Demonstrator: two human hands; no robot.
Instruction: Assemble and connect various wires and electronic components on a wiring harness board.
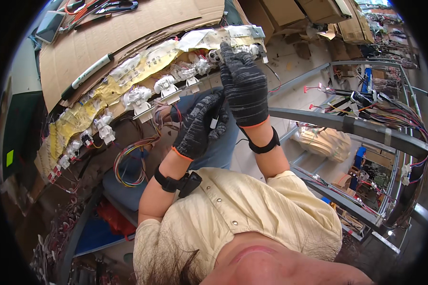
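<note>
Along the front edge of a cardboard-covered bench runs a strip of yellow and white tape (pixel 150 58). Below it hangs a row of white plug connectors (pixel 165 87), several with a whitish wrapping. My right hand (pixel 246 88), in a dark striped glove, reaches to the right end of this row. Its fingers are bent together beside a grey-white connector (pixel 215 56); what they pinch is hidden. Lower and to the left, my left hand (pixel 199 124), gloved alike, is closed around a thin dark lead with a small white piece (pixel 214 123) showing between the fingers.
A black-and-white marker (pixel 87 76) lies on the cardboard (pixel 128 28). Coiled coloured wires (pixel 137 159) hang below the bench at left. To my right stands a metal frame (pixel 352 124) draped with wire bundles (pixel 390 111). Cardboard boxes (pixel 283 12) are stacked beyond the bench.
</note>
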